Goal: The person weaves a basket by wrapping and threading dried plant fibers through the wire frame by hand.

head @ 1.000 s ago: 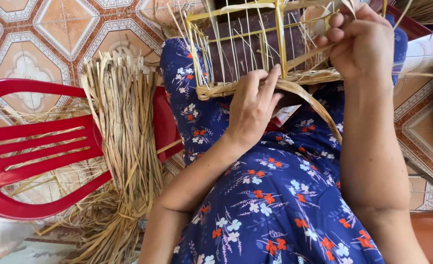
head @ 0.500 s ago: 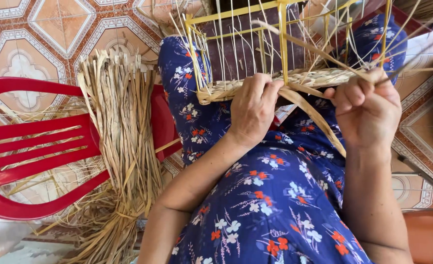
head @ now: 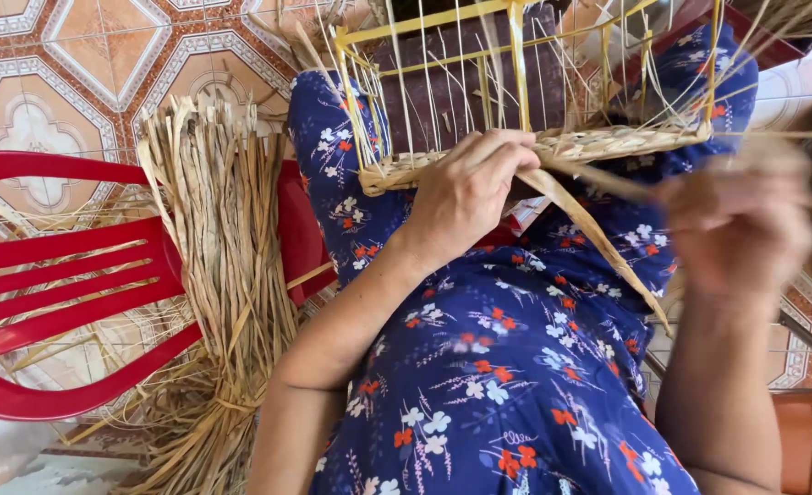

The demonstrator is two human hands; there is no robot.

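A red plastic chair (head: 53, 302) stands at the left on a patterned tile floor (head: 76, 82) of orange and cream. A tied bundle of dry straw strips (head: 218, 266) leans against the chair's right edge, with loose strands scattered beneath it. The near ground is filled by blue floral cloth (head: 498, 394) with red and white flowers.

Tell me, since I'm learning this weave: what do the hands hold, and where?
Left hand grips the woven rim of the basket frame. Right hand, blurred, seems to pinch a straw strand near its free end.

Tiled floor (head: 104, 55), orange-and-white pattern, carries a red plastic chair (head: 49, 302) lying on its side, with a tied bundle of dried straw strips (head: 218, 266) just beside it, loose strands underneath.
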